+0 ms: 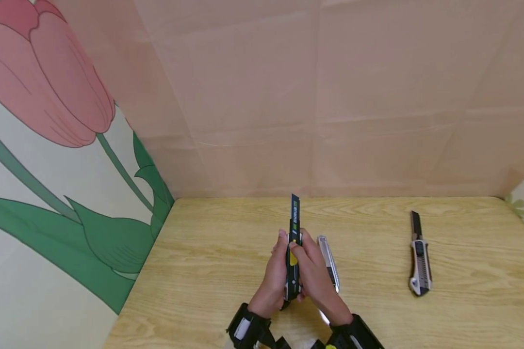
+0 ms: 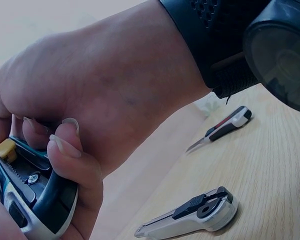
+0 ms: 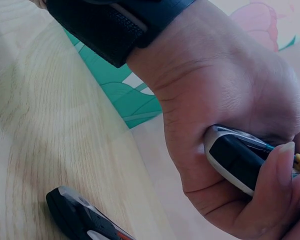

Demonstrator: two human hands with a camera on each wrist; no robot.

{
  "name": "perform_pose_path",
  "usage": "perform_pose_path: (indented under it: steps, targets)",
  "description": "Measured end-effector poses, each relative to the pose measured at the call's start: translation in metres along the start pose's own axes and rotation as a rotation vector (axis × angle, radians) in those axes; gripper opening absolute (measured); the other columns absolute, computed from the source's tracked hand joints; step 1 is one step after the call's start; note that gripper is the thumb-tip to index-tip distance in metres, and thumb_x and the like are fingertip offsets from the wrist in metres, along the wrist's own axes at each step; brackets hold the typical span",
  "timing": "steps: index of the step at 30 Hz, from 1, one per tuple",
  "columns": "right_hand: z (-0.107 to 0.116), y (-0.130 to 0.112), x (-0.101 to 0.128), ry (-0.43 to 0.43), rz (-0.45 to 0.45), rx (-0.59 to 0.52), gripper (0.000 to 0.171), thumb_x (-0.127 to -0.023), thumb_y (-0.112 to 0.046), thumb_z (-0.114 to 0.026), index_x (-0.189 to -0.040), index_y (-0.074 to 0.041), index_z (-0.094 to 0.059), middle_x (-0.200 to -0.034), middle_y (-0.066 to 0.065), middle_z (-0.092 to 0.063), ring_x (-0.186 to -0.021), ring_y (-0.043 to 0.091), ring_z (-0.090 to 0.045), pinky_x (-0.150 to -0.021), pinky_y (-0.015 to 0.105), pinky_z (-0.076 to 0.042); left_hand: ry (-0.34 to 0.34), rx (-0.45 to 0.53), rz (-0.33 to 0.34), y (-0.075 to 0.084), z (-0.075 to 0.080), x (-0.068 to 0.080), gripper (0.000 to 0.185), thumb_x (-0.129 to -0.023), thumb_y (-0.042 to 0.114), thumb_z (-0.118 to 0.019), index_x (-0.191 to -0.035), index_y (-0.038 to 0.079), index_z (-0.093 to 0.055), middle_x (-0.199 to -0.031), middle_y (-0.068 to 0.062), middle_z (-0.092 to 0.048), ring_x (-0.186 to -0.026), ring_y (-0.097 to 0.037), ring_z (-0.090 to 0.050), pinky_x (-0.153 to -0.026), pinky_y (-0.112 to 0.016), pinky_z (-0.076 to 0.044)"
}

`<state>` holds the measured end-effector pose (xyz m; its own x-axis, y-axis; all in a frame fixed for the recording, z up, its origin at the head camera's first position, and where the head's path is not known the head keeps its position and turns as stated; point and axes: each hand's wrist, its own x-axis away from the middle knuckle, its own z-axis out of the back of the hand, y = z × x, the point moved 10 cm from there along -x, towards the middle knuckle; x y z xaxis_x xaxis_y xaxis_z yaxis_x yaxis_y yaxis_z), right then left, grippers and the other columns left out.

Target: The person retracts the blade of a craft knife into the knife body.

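Note:
Both hands hold one black and green utility knife (image 1: pixel 293 228) upright over the wooden table (image 1: pixel 218 252), its blade end pointing away from me. My left hand (image 1: pixel 274 269) wraps the handle from the left, fingers curled round the knife (image 2: pixel 35 197) near its yellow slider (image 2: pixel 5 148). From the right, my right hand (image 1: pixel 314 274) grips the same handle, and the knife's butt (image 3: pixel 237 160) lies in its palm. The right thumb lies on the knife's front near the yellow slider (image 1: pixel 293 258).
A silver utility knife (image 1: pixel 329 261) lies on the table just right of my hands, also visible as the silver knife (image 2: pixel 190 218). Farther right lies a silver and black knife (image 1: pixel 419 259) with its blade out. Pink walls stand behind and a flower-print panel (image 1: pixel 48 169) stands at the left.

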<state>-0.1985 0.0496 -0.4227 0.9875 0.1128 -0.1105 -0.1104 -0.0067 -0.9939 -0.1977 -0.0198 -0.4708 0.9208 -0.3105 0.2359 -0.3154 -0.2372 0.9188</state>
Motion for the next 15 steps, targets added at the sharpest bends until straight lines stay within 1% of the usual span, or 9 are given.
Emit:
perform_pose_path:
  steps: [6,10,15]
  targets:
    - [-0.0001,-0.0021,0.0006,-0.002,0.013,0.001,0.024,-0.112,-0.018,-0.037,-0.12,-0.006,-0.056,-0.107,0.013,-0.067,-0.095,0.028,-0.059,-0.079,0.032,-0.05,-0.003,-0.003,0.005,-0.0007,0.0003,-0.0002,0.076,-0.094,0.083,-0.029,-0.136,0.024,-0.054,-0.074,-0.003,-0.057,-0.051,-0.017,-0.055,-0.042,-0.028,-0.051]
    - [0.0001,-0.0024,0.0002,-0.004,0.019,0.003,0.023,-0.112,-0.017,-0.038,-0.12,-0.006,-0.056,-0.107,0.013,-0.068,-0.095,0.028,-0.06,-0.079,0.031,-0.051,-0.014,0.001,0.004,0.0005,-0.0009,0.0004,0.076,-0.094,0.083,-0.029,-0.137,0.025,-0.054,-0.072,-0.003,-0.057,-0.049,-0.016,-0.055,-0.042,-0.028,-0.051]
    - [0.0001,-0.0028,-0.0004,-0.008,0.025,0.017,0.021,-0.111,-0.016,-0.039,-0.119,-0.008,-0.056,-0.106,0.01,-0.068,-0.093,0.027,-0.061,-0.076,0.031,-0.051,-0.032,0.007,-0.002,0.0043,-0.0039,0.0025,0.078,-0.095,0.083,-0.03,-0.139,0.022,-0.053,-0.07,-0.002,-0.056,-0.048,-0.015,-0.054,-0.042,-0.028,-0.05]
